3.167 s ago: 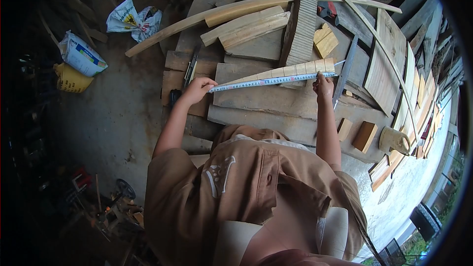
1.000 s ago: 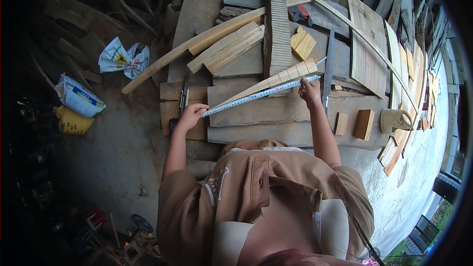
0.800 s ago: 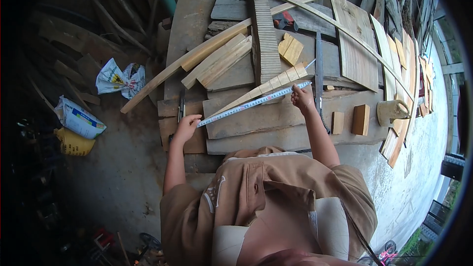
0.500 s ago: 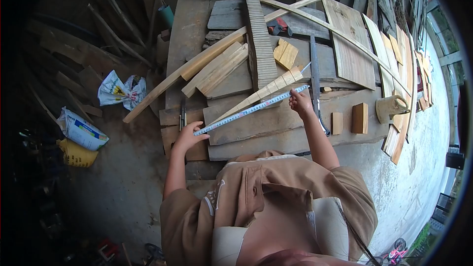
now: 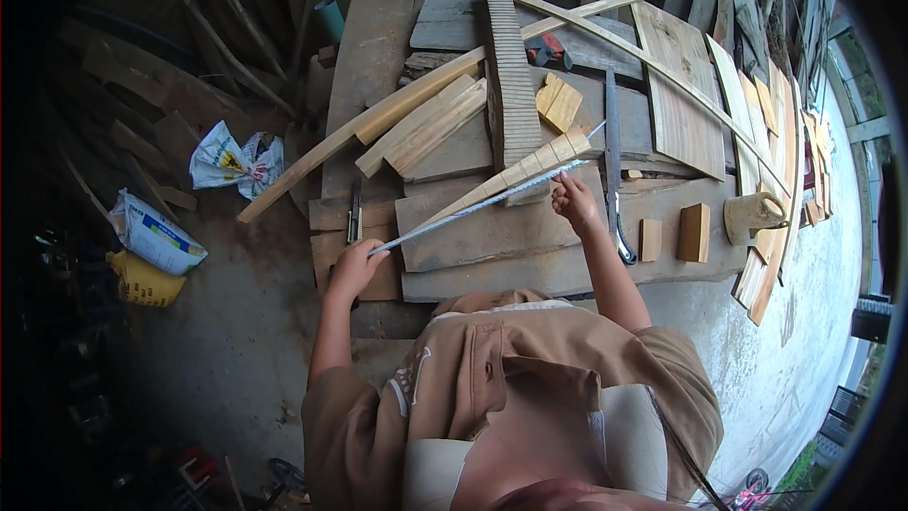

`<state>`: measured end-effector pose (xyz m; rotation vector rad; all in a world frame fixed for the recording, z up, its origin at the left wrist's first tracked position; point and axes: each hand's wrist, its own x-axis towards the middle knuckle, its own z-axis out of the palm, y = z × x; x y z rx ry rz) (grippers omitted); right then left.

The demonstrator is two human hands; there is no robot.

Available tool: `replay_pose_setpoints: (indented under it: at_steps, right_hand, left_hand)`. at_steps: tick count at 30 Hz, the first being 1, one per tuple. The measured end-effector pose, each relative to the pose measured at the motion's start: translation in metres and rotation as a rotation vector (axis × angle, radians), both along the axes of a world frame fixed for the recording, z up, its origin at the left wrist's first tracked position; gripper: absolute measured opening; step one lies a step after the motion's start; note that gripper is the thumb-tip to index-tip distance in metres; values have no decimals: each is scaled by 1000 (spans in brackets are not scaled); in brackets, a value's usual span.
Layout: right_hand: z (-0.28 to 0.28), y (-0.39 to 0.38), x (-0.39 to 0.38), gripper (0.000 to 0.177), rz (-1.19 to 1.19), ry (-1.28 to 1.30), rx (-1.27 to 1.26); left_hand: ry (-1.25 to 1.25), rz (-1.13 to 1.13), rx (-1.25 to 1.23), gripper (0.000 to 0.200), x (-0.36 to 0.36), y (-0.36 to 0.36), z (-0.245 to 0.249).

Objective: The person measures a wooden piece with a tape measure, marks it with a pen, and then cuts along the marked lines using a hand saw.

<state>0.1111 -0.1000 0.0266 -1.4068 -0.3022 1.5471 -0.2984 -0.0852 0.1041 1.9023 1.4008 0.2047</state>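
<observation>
A pale blue measuring tape (image 5: 473,205) is stretched between my two hands, along the lower edge of a tapered wooden piece (image 5: 515,174) with lines across it. My left hand (image 5: 357,268) is closed on the tape's left end, beside a dark cutter-like tool (image 5: 355,212). My right hand (image 5: 573,201) pinches the tape near its other end, below the wide end of the tapered piece. A thin pencil-like stick (image 5: 596,130) shows just past that wide end. To the right of my right hand lies a long saw (image 5: 613,151).
Planks form the work surface (image 5: 492,270). A ridged wooden strip (image 5: 511,76), long battens (image 5: 653,61), a yellowish block (image 5: 558,102) and a red-black tool (image 5: 549,51) lie farther back. Two small blocks (image 5: 693,232) and a beige cup-like container (image 5: 754,218) stand right. Bags (image 5: 159,235) lie left.
The tape has turned so its marked face shows less. My left fingers have closed in around its end. The whole view has shifted slightly.
</observation>
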Motion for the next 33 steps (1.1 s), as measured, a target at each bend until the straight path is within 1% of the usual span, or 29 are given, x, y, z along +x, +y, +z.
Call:
replay_pose_setpoints:
  at_steps: [1,2,3,4,5,6,7,8,10,11,12,14,16,18,20,22,24,27,28,30,32,33]
  right_hand:
    - [5,2,-2,36,-17,-36,14]
    - [8,2,-2,37,-34,-73,28]
    - [6,2,-1,37,-36,-75,29]
    - [1,2,1,37,-37,-133,2]
    - [-5,3,4,37,-38,-190,-24]
    - [-10,2,7,37,-39,-193,-19]
    - [-16,-1,9,36,-58,-195,-56]
    - [-19,-3,10,34,-76,-196,-93]
    - [-26,-9,11,32,-72,-208,-105]
    - [-32,-12,12,31,-55,-212,-119]
    - [-35,-14,14,31,-39,-215,-134]
    - [-36,-18,14,31,-24,-231,-152]
    - [-35,-19,14,31,-18,-246,-165]
    - [-32,-23,18,32,-7,-285,-168]
    - [-32,-30,22,32,-36,-328,-164]
    - [-35,-41,29,32,-63,-373,-162]
    - [-40,-49,35,31,-76,-470,-158]
    - [-49,-59,44,28,-143,-545,-172]
    - [-55,-63,48,26,-174,-578,-172]
    - [-67,-68,60,25,-209,-610,-181]
    - [-79,-75,72,25,-403,-431,-172]
    - [-70,-78,74,25,-474,-389,-234]
  left_hand:
    - [-1,-1,1,21,0,1,4]
    - [91,-13,102,19,1,4,9]
    - [181,-25,203,22,2,7,11]
    - [178,-26,206,22,2,10,10]
    - [104,48,218,24,1,15,8]
    - [29,122,230,28,2,20,7]
    - [43,159,284,29,4,26,6]
    - [42,160,288,29,6,32,5]
    - [26,257,251,28,11,45,-4]
    - [59,229,318,28,15,52,-12]
    - [61,227,318,28,20,60,-26]
    - [132,254,275,28,31,73,-58]
    - [52,231,164,28,45,81,-75]
    - [4,264,86,28,59,84,-77]
    - [77,278,82,30,64,88,-78]
    - [127,259,139,32,61,92,-82]
    - [70,280,209,29,56,93,-81]
    - [125,296,228,28,45,94,-75]
    - [153,319,167,25,44,93,-68]
    - [82,346,195,23,39,90,-69]
    - [69,307,154,21,33,86,-69]
    - [73,285,134,21,27,85,-76]
